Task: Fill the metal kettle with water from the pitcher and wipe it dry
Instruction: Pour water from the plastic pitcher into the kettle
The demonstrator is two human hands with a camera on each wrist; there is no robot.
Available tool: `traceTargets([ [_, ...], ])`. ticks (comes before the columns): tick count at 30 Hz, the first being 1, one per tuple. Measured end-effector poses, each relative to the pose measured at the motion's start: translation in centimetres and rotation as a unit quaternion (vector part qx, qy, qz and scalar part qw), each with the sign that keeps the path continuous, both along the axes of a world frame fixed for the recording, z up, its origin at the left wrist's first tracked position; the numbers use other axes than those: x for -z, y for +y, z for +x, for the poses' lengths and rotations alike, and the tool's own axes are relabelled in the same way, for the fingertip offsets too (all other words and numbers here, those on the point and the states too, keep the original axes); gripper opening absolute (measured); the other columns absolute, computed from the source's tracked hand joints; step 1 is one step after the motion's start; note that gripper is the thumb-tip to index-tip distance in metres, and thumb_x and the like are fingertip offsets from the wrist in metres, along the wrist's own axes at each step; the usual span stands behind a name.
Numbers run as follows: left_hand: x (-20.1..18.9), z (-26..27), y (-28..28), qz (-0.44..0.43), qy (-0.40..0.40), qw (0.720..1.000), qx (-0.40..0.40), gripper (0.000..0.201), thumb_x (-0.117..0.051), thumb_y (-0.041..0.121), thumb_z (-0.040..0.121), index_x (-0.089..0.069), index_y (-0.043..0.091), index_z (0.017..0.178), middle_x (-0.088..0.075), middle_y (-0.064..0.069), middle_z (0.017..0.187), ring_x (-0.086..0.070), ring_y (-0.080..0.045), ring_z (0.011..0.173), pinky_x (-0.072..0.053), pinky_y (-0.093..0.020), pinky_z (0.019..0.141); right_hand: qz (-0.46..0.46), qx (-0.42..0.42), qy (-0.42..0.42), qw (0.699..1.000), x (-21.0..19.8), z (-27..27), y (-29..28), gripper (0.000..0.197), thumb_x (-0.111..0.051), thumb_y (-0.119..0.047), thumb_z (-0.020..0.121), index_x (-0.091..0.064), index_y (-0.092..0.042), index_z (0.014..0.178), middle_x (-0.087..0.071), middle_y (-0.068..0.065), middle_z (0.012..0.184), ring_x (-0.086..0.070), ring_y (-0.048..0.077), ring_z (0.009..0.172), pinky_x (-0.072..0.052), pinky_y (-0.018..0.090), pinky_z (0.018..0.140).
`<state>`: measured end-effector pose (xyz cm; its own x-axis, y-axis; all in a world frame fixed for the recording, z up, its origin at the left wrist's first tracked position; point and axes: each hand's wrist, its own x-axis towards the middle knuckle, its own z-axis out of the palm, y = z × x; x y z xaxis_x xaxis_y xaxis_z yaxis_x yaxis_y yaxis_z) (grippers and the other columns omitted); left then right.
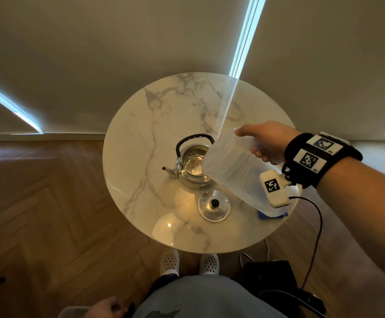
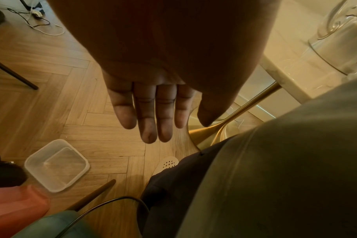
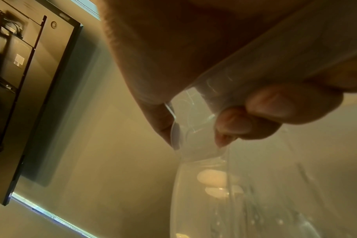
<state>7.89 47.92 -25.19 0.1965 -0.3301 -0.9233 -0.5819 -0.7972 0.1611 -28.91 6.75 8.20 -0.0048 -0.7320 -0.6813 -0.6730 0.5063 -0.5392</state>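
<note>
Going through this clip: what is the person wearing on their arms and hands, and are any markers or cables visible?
Both forearms are bare, with no sleeves or gloves. The right hand has a black wrist strap carrying white square tags with black-and-white coded patterns. A white box-shaped unit, also bearing a coded tag, hangs from the strap, and a thin dark cable runs from it. The left hand shows no rings.

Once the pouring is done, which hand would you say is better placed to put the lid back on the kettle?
Left, probably: the left hand hangs open and free, while the right hand grips the tilted pitcher over the kettle; the lid lies nearby.
</note>
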Motion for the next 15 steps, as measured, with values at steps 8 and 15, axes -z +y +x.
traceTargets([
  [8, -0.4, -1.2, -0.6, -0.02, -0.021, 0.999, 0.025, 0.019, -0.074, 0.017, 0.086, -0.069, 0.008, 0.102, -0.069, -0.009, 0.099, -0.063, -0.015, 0.096, -0.039, -0.015, 0.1, 0.004, -0.001, -0.004, 1.0, -0.2, 0.0, -0.3, 0.046, -0.069, -0.06, 0.085, -0.062, -0.016, 0.093, -0.054, 0.0, 0.05, -0.043, 0.013, 0.041, -0.036, 0.025, 0.046],
  [15, -2.2, -2.0, -0.5, -0.065, -0.027, 0.997, 0.022, 0.011, -0.074, 0.03, 0.083, -0.065, 0.027, 0.077, -0.071, 0.002, 0.083, -0.066, -0.01, 0.084, -0.04, -0.006, 0.07, -0.001, 0.005, -0.002, 1.0, -0.2, 0.0, -0.4, 0.044, -0.07, -0.059, 0.086, -0.06, -0.016, 0.092, -0.053, -0.001, 0.046, -0.042, 0.013, 0.037, -0.034, 0.02, 0.041],
])
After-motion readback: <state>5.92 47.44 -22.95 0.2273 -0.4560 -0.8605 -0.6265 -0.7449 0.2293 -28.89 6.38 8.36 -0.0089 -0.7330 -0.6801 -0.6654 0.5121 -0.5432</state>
